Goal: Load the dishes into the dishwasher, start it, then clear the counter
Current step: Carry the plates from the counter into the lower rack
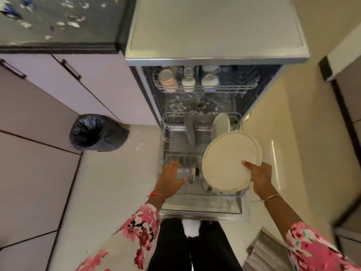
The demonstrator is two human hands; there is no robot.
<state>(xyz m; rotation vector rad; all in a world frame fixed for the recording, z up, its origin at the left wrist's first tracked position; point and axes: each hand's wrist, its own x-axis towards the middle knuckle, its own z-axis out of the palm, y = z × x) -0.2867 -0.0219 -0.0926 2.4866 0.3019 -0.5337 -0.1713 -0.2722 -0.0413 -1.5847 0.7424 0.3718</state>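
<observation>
Loading partway imo: cups (188, 80) up top, my right hand (259, 178) pinches plate (228, 163) over lower rack (175, 141), left hand (172, 177) spread on it; start & tabletop (93, 34) pending.

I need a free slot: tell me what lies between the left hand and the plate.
In the head view, a strip of lower rack separates the left hand from the plate; something small stands there, too blurred to name.

Two white plates (232, 161), perhaps five cups (188, 83)
</observation>
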